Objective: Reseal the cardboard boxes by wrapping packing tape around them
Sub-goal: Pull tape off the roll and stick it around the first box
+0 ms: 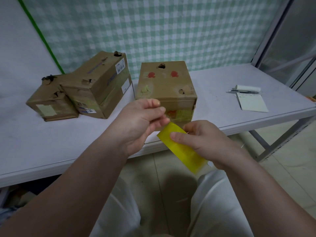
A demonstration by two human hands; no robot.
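- Left hand (142, 120): raised in front of the table's near edge, fingers curled, thumb and fingertips pinched together on the free end of the tape.
- Right hand (205, 142): clamped round the yellow tape roll (181, 147), thumb lying across its outer face, the other fingers behind it.
- Yellow tape roll: held edge-on and tilted, just below and right of the left hand. A short length of pale film runs from it up to the left fingertips.
- Square box (166, 86): stands upright on the white table (34, 142), directly behind the hands. It has red marks and punctures on top and yellowish tape across the front face.
- Long box (102, 82): further left on the table, dented and torn, leaning partly on the small box (51, 101) beside it.
- Notepad (252, 103): lies flat at the right end of the table, well apart from the boxes, with a pen (244, 91) just behind it.
- Checked cloth (171, 31): hangs behind the table.
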